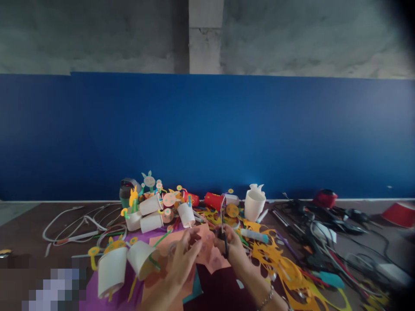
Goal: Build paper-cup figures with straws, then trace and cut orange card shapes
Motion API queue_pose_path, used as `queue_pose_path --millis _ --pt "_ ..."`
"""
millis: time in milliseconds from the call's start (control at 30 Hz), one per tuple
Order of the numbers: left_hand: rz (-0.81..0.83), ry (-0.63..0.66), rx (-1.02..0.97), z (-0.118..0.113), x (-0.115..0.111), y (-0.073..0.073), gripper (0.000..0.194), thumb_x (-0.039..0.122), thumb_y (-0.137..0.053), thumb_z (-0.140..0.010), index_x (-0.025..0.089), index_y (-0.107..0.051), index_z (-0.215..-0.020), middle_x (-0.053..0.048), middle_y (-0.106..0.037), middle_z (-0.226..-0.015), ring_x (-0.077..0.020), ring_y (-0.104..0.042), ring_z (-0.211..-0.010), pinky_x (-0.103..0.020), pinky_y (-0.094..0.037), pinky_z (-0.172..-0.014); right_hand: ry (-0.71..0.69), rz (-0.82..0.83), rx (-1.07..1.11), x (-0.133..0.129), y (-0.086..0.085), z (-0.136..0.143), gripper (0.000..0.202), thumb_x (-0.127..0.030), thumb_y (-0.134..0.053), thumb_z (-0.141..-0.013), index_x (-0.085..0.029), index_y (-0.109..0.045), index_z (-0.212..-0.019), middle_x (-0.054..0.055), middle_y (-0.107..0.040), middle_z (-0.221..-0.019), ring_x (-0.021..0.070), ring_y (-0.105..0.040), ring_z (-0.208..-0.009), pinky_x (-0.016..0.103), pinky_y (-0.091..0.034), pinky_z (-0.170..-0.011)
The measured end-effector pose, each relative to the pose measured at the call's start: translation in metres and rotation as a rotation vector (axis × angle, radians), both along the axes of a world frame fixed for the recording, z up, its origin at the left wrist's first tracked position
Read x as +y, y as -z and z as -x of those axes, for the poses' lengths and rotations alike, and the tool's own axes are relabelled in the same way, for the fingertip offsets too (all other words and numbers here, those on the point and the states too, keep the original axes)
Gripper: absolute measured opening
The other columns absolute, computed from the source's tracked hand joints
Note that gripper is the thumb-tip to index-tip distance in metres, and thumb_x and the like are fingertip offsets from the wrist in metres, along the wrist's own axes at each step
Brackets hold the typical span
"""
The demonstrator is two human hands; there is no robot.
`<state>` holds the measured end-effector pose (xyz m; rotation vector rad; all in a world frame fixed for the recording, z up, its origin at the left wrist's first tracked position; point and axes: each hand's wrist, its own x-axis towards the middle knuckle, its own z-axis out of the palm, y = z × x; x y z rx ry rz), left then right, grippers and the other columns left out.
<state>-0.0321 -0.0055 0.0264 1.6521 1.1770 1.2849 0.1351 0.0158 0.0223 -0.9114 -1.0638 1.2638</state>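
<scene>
My right hand is closed round a pair of scissors with dark handles, its blades pointing up and away. A piece of light orange paper with faint round shapes on it lies between my hands. My left hand has its fingers curled at the paper's left edge, the thumb overlapping it; the exact grip is small and blurred. Under my left forearm lies a larger orange sheet on purple paper. Left of that hand, two white paper cups with paper flowers and green and yellow stems lie tilted.
More decorated white cups and red cups stand or lie at the back. A white cup stands upright behind a glue stick. Yellow paper scraps spread rightward. Cables crowd the right; white cords lie left.
</scene>
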Motion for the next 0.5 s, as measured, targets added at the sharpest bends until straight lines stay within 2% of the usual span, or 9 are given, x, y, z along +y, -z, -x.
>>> queue_pose_path --millis 33,67,133,200,300,400,500 --pt "0.090 0.021 -0.064 -0.004 0.003 0.002 0.019 0.034 -0.056 -0.083 0.016 -0.063 -0.082 -0.002 -0.062 -0.074 -0.0157 -0.056 -0.067 -0.024 -0.042 -0.058 -0.007 -0.020 0.003 -0.001 0.001 0.001 0.038 -0.028 -0.080 -0.056 -0.020 -0.053 -0.080 -0.005 -0.050 -0.064 0.0095 -0.044 -0.054 0.020 -0.036 -0.049" --pt "0.151 0.024 -0.123 -0.008 0.006 0.005 0.025 0.037 -0.060 -0.080 0.016 -0.059 -0.067 0.001 -0.055 -0.061 -0.0135 -0.052 -0.059 -0.023 -0.037 -0.053 -0.014 -0.035 0.006 -0.002 0.003 0.003 0.038 -0.030 -0.081 -0.057 -0.020 -0.053 -0.081 -0.005 -0.050 -0.065 0.0098 -0.044 -0.055 0.020 -0.037 -0.049" --pt "0.229 0.002 -0.277 -0.010 0.009 0.010 0.034 0.041 -0.067 -0.074 0.017 -0.051 -0.055 0.005 -0.046 -0.051 -0.0105 -0.044 -0.051 -0.021 -0.032 -0.049 -0.036 -0.038 0.001 -0.006 0.007 0.007 0.040 -0.034 -0.080 -0.059 -0.021 -0.053 -0.085 -0.004 -0.051 -0.066 0.0099 -0.044 -0.054 0.020 -0.036 -0.048" --pt "0.284 -0.032 -0.447 -0.008 0.010 0.014 0.035 0.041 -0.072 -0.070 0.017 -0.049 -0.056 0.006 -0.046 -0.052 -0.0093 -0.043 -0.051 -0.020 -0.032 -0.050 -0.100 -0.007 -0.010 -0.010 0.012 0.011 0.040 -0.039 -0.078 -0.064 -0.022 -0.052 -0.089 -0.004 -0.052 -0.066 0.0097 -0.045 -0.052 0.020 -0.036 -0.046" --pt "0.369 -0.124 -0.649 -0.001 0.010 0.014 0.033 0.042 -0.076 -0.065 0.018 -0.054 -0.066 0.007 -0.050 -0.057 -0.0096 -0.046 -0.053 -0.020 -0.035 -0.053 -0.273 0.063 -0.080 -0.016 0.018 0.016 0.038 -0.045 -0.073 -0.071 -0.020 -0.052 -0.090 -0.006 -0.052 -0.058 0.0085 -0.044 -0.045 0.019 -0.034 -0.042" --pt "0.376 -0.194 -0.669 0.002 0.009 0.011 0.032 0.043 -0.076 -0.064 0.019 -0.058 -0.073 0.006 -0.054 -0.061 -0.0105 -0.050 -0.057 -0.020 -0.036 -0.054 -0.369 0.125 -0.167 -0.022 0.017 0.019 0.042 -0.046 -0.076 -0.067 -0.017 -0.054 -0.088 -0.005 -0.055 -0.055 0.0079 -0.046 -0.043 0.018 -0.031 -0.040" --pt "0.365 -0.169 -0.613 0.002 0.008 0.008 0.028 0.038 -0.076 -0.065 0.018 -0.057 -0.072 0.006 -0.054 -0.063 -0.0099 -0.049 -0.057 -0.019 -0.035 -0.054 -0.404 0.134 -0.175 -0.025 0.011 0.019 0.047 -0.050 -0.078 -0.063 -0.016 -0.056 -0.086 -0.003 -0.058 -0.058 0.0087 -0.050 -0.046 0.018 -0.033 -0.041"
